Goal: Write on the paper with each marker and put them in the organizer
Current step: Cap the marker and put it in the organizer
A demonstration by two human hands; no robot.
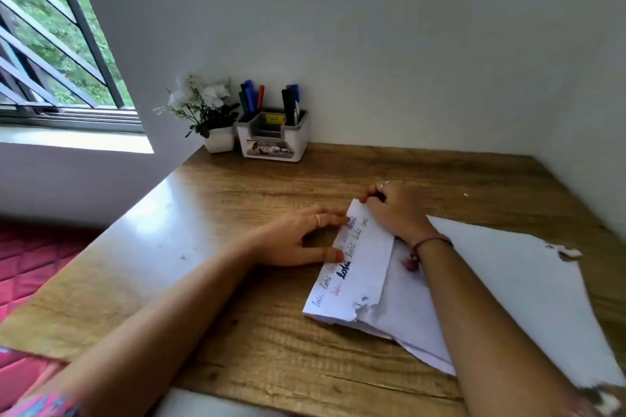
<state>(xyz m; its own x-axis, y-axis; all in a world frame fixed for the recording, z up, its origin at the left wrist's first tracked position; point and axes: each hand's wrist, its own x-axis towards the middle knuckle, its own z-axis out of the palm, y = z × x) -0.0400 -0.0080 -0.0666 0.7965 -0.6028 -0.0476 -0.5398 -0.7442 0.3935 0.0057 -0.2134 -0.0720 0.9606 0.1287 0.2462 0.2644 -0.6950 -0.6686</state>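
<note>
We see a wooden desk (237,200) filling the lower frame, pushed into a corner of white wall (389,27). A barred window (57,44) sits upper left with greenery outside. A pink quilted surface (23,261) lies below the desk's left edge.

On the desk's right part lies a big white sheet (515,281), edges torn and ragged at its right corners. On top of it, at its left, is the folded paper (362,267), also torn at its near corner. We read handwritten words repeated on it in blue, red and thick black ink; they look like "Loki" but we can't be sure.

Our left hand (298,240) rests on the desk at the paper's left edge, fingers spread, index tip and thumb tip pressing on the paper. Our right hand (394,210) sits at the paper's far corner, fingers curled under, a dark item between them that may be a marker; we cannot tell the grip. A red cord bracelet (430,242) wraps the right wrist. Both forearms cross the lower desk and cover part of the sheet.

At the back against the wall stands a white organizer (272,139), well apart from the paper, holding upright markers (252,98) in blue, red, green and black. It carries a yellow sticker and a front label, both unreadable. Just beside its left is a small white pot of white flowers (203,108).
</note>
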